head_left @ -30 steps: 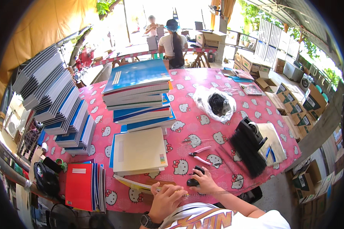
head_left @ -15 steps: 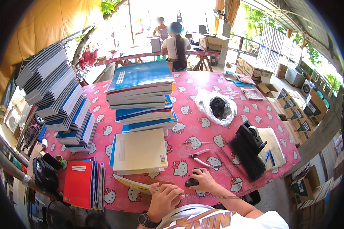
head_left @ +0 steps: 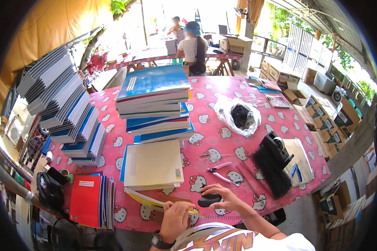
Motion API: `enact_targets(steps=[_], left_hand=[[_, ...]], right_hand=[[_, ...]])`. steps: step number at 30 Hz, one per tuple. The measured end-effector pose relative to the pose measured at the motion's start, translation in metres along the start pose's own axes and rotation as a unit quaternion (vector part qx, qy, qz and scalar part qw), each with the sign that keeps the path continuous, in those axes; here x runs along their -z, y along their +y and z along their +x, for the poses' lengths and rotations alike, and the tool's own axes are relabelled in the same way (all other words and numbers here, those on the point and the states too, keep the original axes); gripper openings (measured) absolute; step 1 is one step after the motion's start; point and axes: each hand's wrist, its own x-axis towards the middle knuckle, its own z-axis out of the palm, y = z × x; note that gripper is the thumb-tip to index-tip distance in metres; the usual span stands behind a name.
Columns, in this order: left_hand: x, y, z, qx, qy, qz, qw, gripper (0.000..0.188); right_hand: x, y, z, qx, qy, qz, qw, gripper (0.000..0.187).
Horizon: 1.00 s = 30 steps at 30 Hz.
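Observation:
My left hand (head_left: 176, 217) is closed at the edge of a yellow notebook (head_left: 151, 203) at the table's near edge. A dark, thin spiral binding coil (head_left: 234, 216) runs from that edge to the right, across my right forearm. My right hand (head_left: 225, 198) has its fingers around a black, rounded, mouse-shaped device (head_left: 209, 200) on the table, just beyond the coil. Pink-handled cutting pliers (head_left: 220, 172) lie a little farther off. Just beyond the yellow notebook is a stack topped by a cream notebook (head_left: 153, 166).
Tall stacks of blue notebooks (head_left: 153, 83) and spiral-bound ones (head_left: 77, 115) fill the left side. Red notebooks (head_left: 86, 201) lie near left. A bundle of black coils (head_left: 270, 171) and a plastic bag (head_left: 222, 117) sit on the pink table. Two people work at a far table; cardboard boxes (head_left: 322, 119) stand right.
My right hand has shifted slightly up, and more of the black device shows beneath it. My left hand has moved slightly left along the notebook edge. The coil hangs a little differently.

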Motion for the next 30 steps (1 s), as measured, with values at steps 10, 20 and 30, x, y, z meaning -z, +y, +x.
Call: enact_targets(steps=[10,20,30], left_hand=[[0.007,-0.002,0.001,-0.075,-0.067,0.124,0.987,0.016],[-0.001,-0.005,-0.001,-0.100,-0.017,0.132,0.986,0.018],[-0.004,-0.010,0.001,-0.066,-0.029,0.129,0.989,0.010]], right_hand=[[-0.004,-0.029,-0.001,-0.019,-0.018,0.213,0.977,0.069],[-0.002,-0.032,-0.002,0.010,-0.044,0.240,0.970,0.063],[-0.007,-0.033,-0.005,-0.009,-0.047,0.251,0.967,0.067]])
